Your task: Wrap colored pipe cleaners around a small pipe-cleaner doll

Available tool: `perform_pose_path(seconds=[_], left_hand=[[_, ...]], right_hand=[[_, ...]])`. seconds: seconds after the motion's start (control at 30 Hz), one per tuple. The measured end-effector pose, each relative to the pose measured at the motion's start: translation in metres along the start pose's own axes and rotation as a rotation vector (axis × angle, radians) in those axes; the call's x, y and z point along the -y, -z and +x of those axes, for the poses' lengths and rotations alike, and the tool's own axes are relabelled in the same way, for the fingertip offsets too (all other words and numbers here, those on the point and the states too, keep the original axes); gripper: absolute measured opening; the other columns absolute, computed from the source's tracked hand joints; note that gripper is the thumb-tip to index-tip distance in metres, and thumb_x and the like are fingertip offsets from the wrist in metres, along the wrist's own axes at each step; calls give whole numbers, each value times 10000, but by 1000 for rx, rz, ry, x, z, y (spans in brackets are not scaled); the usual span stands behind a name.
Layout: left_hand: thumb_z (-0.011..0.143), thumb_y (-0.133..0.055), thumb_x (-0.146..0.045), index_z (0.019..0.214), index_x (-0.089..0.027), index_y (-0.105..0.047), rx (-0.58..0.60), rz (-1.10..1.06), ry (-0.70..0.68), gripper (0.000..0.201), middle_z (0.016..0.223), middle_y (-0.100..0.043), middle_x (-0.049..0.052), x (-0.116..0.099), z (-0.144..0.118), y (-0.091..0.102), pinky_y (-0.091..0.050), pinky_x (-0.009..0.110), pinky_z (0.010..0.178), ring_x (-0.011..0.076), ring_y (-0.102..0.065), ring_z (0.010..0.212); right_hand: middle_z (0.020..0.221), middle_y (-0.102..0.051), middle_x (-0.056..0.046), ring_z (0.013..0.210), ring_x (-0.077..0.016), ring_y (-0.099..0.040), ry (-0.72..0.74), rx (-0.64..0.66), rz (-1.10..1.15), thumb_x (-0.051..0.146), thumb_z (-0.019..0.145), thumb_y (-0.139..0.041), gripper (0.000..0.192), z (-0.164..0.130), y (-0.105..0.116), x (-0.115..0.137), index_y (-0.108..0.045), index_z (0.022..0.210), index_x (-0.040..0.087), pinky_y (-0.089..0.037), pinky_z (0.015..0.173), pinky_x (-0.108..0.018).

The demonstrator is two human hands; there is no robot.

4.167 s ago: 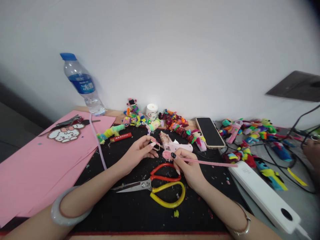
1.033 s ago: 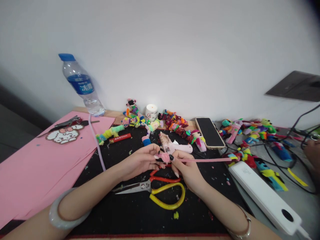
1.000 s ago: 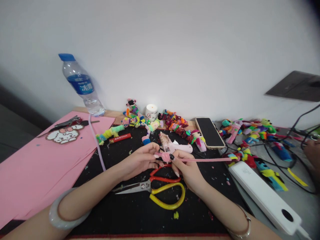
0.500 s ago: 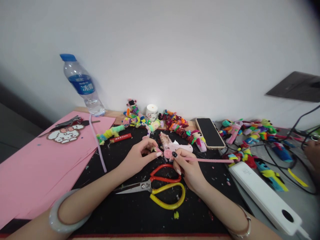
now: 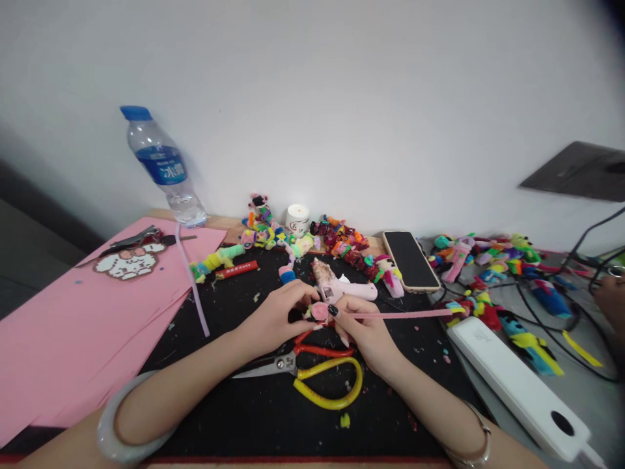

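Black tabletop (image 5: 254, 417), white wall behind; scissors (image 5: 312, 368) lie near me. My left hand (image 5: 278, 316) and right hand (image 5: 364, 329) both pinch the pink pipe cleaner (image 5: 390, 316), coiled end between the fingertips.

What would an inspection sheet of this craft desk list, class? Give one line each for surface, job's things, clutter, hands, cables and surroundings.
Surface: black mat dotted with scraps; pink paper sheets overlap its left side.
Job's things: pink pipe cleaner, its end coiled into a disc at the fingertips.
Clutter: scissors, pink glue gun, phone, water bottle, small white jar, many bright pipe-cleaner figures.
Hands: left hand and right hand both pinch the coil.
Cables: black cables tangled at right, beside a white power strip.
Surroundings: plain white wall; another person's hand at the right edge.
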State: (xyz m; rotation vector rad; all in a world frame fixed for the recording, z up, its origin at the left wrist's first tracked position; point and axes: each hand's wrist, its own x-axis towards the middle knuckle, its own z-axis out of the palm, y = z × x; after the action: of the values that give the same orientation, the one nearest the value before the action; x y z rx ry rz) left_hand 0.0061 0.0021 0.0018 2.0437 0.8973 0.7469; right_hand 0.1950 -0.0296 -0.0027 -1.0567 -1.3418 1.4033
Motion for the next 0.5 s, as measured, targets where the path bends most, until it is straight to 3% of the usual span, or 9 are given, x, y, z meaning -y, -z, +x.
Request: perform_pose_path(seconds=[0.5], left_hand=[[750,-636,-229,899,-189,-553,-33,-71,-40,176,890,-548,28,-7,-1,1,-469,251,712,148,-537,816]], right_hand=[[443,-450,63,413,-68,-357,-15,36,-120,378,817,-604,313,1,-2,10,-523,602,164,-277,443,-204]])
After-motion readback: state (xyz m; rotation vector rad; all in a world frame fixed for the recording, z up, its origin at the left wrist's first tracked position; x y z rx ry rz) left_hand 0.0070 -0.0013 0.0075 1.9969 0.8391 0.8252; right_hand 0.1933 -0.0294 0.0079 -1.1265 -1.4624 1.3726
